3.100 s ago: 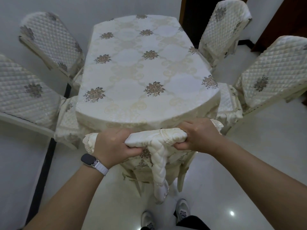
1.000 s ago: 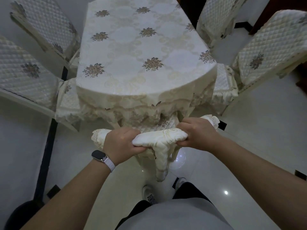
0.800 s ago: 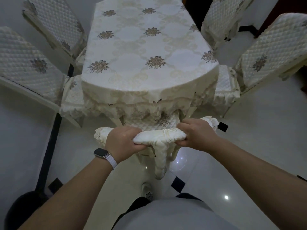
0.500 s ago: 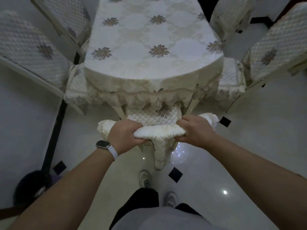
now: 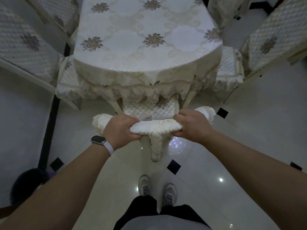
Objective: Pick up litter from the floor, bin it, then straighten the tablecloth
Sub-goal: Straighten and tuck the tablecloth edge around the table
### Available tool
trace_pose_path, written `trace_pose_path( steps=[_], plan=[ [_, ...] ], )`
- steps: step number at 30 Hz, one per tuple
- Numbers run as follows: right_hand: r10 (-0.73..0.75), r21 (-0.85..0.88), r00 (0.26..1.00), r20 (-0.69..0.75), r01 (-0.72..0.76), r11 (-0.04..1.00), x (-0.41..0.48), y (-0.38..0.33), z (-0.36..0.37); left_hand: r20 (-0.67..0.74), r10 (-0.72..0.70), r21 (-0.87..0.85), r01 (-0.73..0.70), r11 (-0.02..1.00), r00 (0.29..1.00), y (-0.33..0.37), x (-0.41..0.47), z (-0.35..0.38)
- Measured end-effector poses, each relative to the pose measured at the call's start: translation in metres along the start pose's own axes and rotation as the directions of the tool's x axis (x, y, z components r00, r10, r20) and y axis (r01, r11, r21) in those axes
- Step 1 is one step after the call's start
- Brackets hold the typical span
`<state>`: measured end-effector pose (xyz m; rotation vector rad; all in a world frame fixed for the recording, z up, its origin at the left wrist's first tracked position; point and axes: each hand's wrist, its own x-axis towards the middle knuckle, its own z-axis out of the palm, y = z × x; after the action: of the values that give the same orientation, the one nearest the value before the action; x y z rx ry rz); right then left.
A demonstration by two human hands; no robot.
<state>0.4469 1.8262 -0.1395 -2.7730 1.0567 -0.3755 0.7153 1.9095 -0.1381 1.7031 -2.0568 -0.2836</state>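
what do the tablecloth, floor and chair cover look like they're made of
Tablecloth: woven fabric with a slight sheen, floral motifs and a lacy scalloped hem.
Floor: glossy pale tile, probably ceramic; it mirrors the lights and has black diamond insets.
Chair cover: padded quilted fabric with diamond stitching.

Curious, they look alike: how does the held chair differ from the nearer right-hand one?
The left hand and right hand grip the held chair; the right chair is untouched. The held chair sits at the table's end, the right chair at its side. Both wear quilted covers.
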Motion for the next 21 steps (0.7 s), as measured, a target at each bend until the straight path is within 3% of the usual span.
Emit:
trace_pose_path(
  steps=[15, 21],
  plan=[
    [0.072, 0.052, 0.980, 0.184, -0.083, 0.995, -0.012, -0.012, -0.016, 0.079, -0.034, -0.042, 0.037, 0.998, 0.996, 0.009, -0.015, -0.008],
    [0.097, 0.060, 0.989, 0.113, -0.104, 0.993, -0.026, -0.023, -0.033, 0.042, 0.003, -0.176, 0.004, 0.984, 0.999, 0.030, -0.020, -0.023]
  ],
)
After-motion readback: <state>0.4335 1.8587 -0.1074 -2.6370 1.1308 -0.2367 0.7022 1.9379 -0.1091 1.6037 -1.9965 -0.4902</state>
